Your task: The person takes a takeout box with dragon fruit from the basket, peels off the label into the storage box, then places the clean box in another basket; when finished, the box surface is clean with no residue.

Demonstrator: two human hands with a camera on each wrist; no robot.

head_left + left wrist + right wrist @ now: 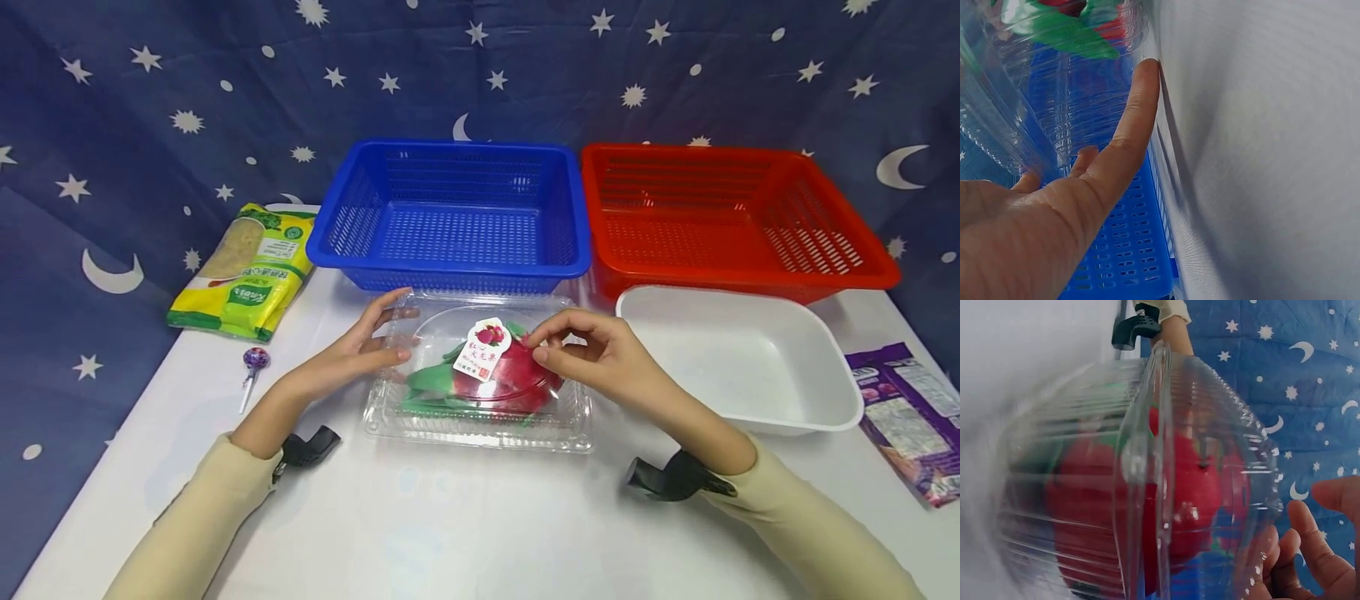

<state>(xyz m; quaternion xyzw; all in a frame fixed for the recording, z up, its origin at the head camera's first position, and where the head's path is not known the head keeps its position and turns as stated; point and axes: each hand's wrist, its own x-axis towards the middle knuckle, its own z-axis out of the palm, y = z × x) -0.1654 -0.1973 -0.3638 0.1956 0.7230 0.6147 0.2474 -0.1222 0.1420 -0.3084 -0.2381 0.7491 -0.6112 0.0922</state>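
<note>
I'm holding my left hand (351, 354) spread beside the clear box (480, 440) on the desk (427, 525), my right hand (603, 354) loosely bent over its lid; it's probably feeling light, slippery, crushable, needing gentle end grips.

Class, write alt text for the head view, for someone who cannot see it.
A person's left hand and right hand are at a labelled clear plastic box with red-and-green contents. A blue basket stands behind it, a red basket and white tub to the right.

Before me, the white table (450, 525) directly supports the clear container (480, 442), blue basket (450, 271), red basket (720, 285), white tub (765, 367), yellow packet (251, 275), lollipop (256, 358) and purple packet (907, 425).
</note>
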